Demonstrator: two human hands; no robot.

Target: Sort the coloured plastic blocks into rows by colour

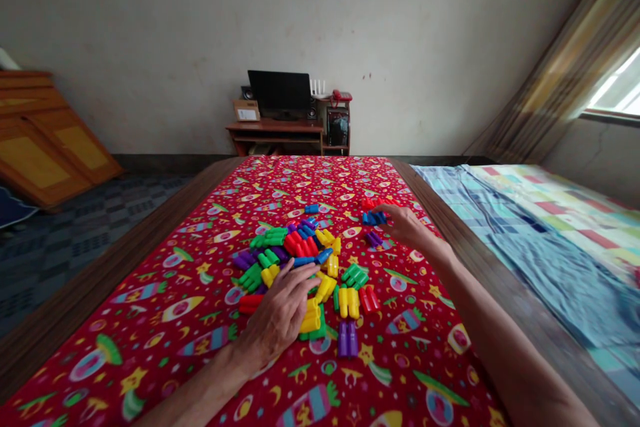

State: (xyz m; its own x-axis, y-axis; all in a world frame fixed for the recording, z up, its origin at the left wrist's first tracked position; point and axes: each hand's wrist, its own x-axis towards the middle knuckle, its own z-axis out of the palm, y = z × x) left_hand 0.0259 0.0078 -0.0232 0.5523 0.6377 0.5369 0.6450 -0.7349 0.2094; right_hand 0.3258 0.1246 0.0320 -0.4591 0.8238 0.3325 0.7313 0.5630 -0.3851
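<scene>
Colourful plastic building blocks with rounded, tube-like parts lie in a loose pile. My left hand (280, 313) rests over the near side of this pile, fingers stretched out and fairly flat. Its fingertips reach toward a long blue block (306, 261), beside a yellow block (326, 288). Further out on the right, my right hand (403, 225) has thumb and fingers around some blue blocks (373, 218). A row of red blocks (375, 203) lies just behind them, and a purple block (373, 239) sits nearer me. My left palm hides part of the pile.
A red patterned cloth (310, 407) covers the table. Separate green (355, 275), red (369, 300) and purple (348, 339) blocks lie right of the pile. Beyond stands a desk with a monitor (280, 92). A bed (565, 213) adjoins on the right.
</scene>
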